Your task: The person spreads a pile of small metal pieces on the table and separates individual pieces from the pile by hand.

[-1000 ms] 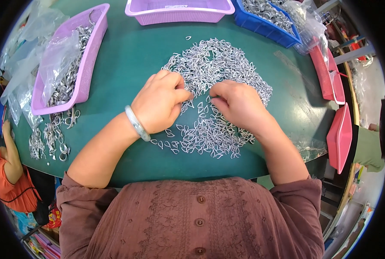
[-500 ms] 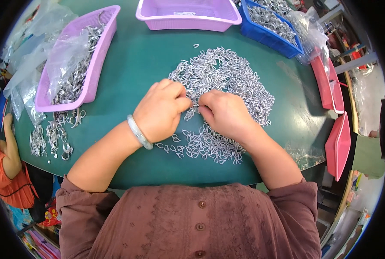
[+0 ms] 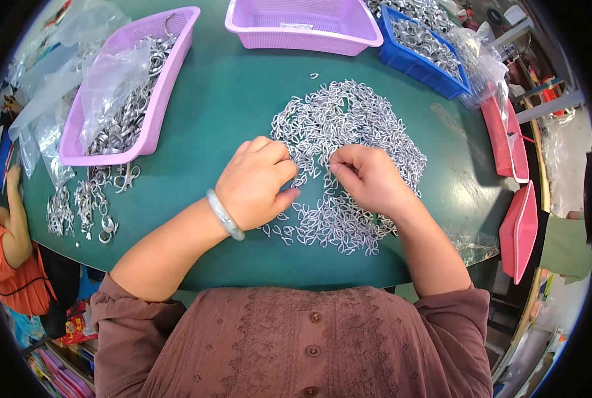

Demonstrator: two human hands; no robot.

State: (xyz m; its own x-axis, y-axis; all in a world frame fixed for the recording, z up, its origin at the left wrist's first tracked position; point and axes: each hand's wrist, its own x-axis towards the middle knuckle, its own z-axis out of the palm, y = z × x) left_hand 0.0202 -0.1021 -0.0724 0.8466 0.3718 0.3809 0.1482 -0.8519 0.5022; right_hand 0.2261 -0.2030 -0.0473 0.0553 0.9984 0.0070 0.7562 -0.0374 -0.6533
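A broad pile of small silver teardrop-shaped metal loops (image 3: 375,123) lies on the green table, with a smaller spread of loops (image 3: 335,222) nearer me. My left hand (image 3: 255,184), a pale bangle (image 3: 225,215) at its wrist, is over the pile's left edge. Its fingers curl in and the thumb sticks out apart from them; the palm side is hidden. On the right, my right hand (image 3: 370,178) hovers over the loops, thumb and forefinger pinched together. Whatever is between those fingertips is too small to make out.
A lilac basket (image 3: 155,113) of silver rings and plastic bags stands at left, with metal charms (image 3: 90,205) before it. Behind the pile are another lilac basket (image 3: 302,41) and a blue basket (image 3: 418,65). Pink trays (image 3: 519,229) line the right edge. A person (image 3: 17,249) sits at far left.
My hands have drawn apart, the right one moving right and the left slightly nearer me. The left thumb has come away from its forefinger. The whole view has shifted a little.
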